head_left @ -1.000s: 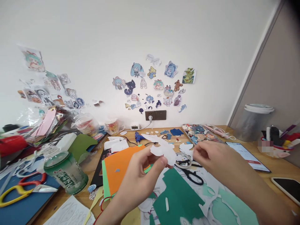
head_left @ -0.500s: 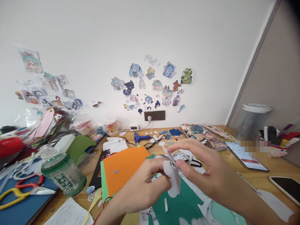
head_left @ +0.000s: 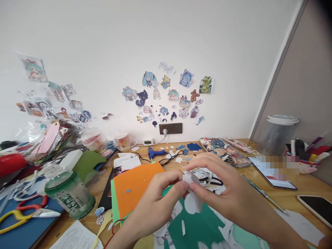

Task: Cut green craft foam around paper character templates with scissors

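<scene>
A white paper cutout (head_left: 193, 203) with rounded edges hangs between my hands above the dark green sheet (head_left: 194, 230). My left hand (head_left: 166, 193) pinches its upper left part between thumb and index finger. From the other side, the thumb and fingers of my right hand (head_left: 218, 180) hold its upper right part. Part of the cutout is hidden behind the fingertips. Just behind my right hand lie a roll of clear tape (head_left: 206, 177) and a black-handled tool, partly covered. An orange sheet (head_left: 137, 186) lies left of my left hand.
Yellow-handled scissors (head_left: 26, 216) and a green jar (head_left: 71, 193) stand at the left. A blue glue gun (head_left: 155, 152) with a black cord lies behind. On the right are a pen (head_left: 267, 195), a phone (head_left: 272, 173) and a clear bucket (head_left: 280, 135). Paper cutouts cover the wall.
The white cutout has turned to face me more and its lower part has swung right. My left thumb has come up onto it, and both hands have closed in together.
</scene>
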`<state>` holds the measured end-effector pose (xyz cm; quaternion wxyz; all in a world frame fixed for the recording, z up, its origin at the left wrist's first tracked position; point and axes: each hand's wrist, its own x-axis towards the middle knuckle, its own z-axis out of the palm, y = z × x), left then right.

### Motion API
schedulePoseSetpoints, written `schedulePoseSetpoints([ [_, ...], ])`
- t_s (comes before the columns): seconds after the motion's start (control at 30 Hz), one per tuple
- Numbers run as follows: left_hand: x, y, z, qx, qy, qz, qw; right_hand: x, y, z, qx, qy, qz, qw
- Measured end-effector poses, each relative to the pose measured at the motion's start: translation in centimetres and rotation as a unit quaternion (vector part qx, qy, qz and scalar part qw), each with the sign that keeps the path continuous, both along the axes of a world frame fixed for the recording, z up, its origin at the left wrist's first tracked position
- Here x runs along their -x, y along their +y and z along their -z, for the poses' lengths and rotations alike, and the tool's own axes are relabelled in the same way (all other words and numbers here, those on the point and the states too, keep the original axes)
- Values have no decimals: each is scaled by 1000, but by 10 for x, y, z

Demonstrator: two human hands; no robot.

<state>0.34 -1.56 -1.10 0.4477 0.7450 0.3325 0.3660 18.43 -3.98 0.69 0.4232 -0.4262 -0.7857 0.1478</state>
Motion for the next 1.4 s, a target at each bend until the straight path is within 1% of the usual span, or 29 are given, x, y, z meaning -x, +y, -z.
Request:
schedulePoseSetpoints([
  [0.1, -1, 0, 3, -27, 19, -21, 999, 0, 0, 1, -17, -11, 8, 1000],
  [0.2, 0, 0, 4, -48, 13, -15, 999, -3, 5, 2, -21, -6, 63, 998],
  [0.3, -1, 1, 3, -55, -5, -24, 998, -7, 10, 2, -79, 11, 138, 987],
  [0.37, -2, 3, 1, -53, -19, -48, 997, -7, 10, 1, -135, 18, 168, 976],
  [0.43, -4, 5, 1, -45, -43, -79, 995, -3, 8, 1, -204, 12, 167, 965],
  [0.5, -6, 7, 2, -35, -76, -106, 991, 3, 5, 1, -267, -19, 138, 953],
  [0.57, -6, 7, 3, -32, -106, -122, 986, 9, 3, 2, -300, -58, 117, 945],
  [0.7, -7, 6, 4, -36, -138, -131, 981, 14, 5, 6, -311, -85, 124, 938],
  [0.8, -7, 6, 4, -33, -140, -123, 982, 14, 7, 6, -319, -77, 126, 936],
  [0.9, -8, 5, 4, -49, -127, -119, 983, 15, 7, 5, -309, -53, 120, 942],
  [1.07, -8, 1, 3, -118, -70, -132, 982, 18, 7, 5, -269, -20, 122, 955],
  [1.23, -11, -2, 7, -214, -28, -152, 965, 21, 5, 10, -259, -7, 146, 955],
  [1.3, -13, -3, 9, -233, -14, -161, 959, 23, 5, 12, -263, -17, 163, 951],
  [1.4, -15, -4, 11, -242, -3, -173, 955, 25, 4, 14, -270, -42, 177, 946],
])
